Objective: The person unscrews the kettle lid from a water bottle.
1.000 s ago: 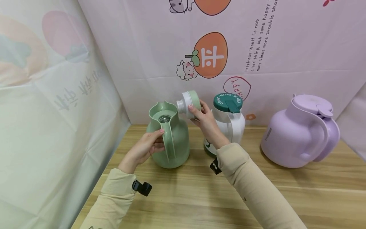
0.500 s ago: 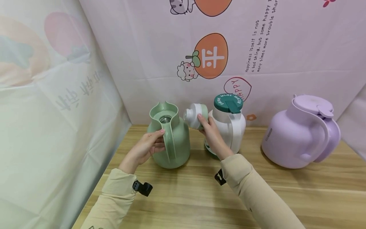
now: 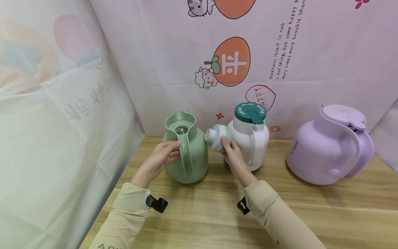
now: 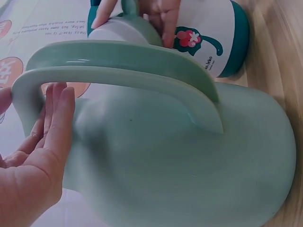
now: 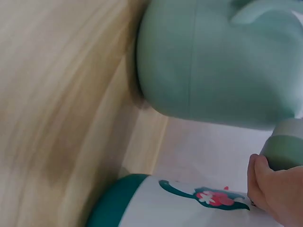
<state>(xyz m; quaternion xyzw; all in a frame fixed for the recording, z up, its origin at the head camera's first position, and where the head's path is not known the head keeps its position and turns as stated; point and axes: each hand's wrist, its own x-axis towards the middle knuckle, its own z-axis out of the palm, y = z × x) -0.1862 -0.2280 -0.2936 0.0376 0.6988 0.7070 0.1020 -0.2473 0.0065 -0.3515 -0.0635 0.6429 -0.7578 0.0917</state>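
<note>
A pale green thermos jug (image 3: 194, 152) stands upright on the table with its mouth uncovered, showing a shiny inner neck (image 3: 182, 130). My left hand (image 3: 158, 159) holds the top of its handle (image 4: 137, 80), thumb on the outside and fingers passing through the loop in the left wrist view. Just right of the jug, my right hand (image 3: 235, 157) grips a green and white stopper (image 3: 218, 137), tipped sideways with its narrow white end toward the jug. In the right wrist view only part of that stopper (image 5: 284, 146) shows, with fingers around its green end.
Close behind my right hand is a white thermos jug (image 3: 250, 138) with a dark green lid (image 3: 250, 112). Farther right stands a purple jug (image 3: 320, 152). A printed cloth (image 3: 174, 69) hangs behind the wooden table (image 3: 199, 214), and another cloth (image 3: 62, 155) covers the left side.
My right hand has brought the stopper down and to the right, away from the green jug's mouth, and in front of the white jug. The left hand has stayed on the handle.
</note>
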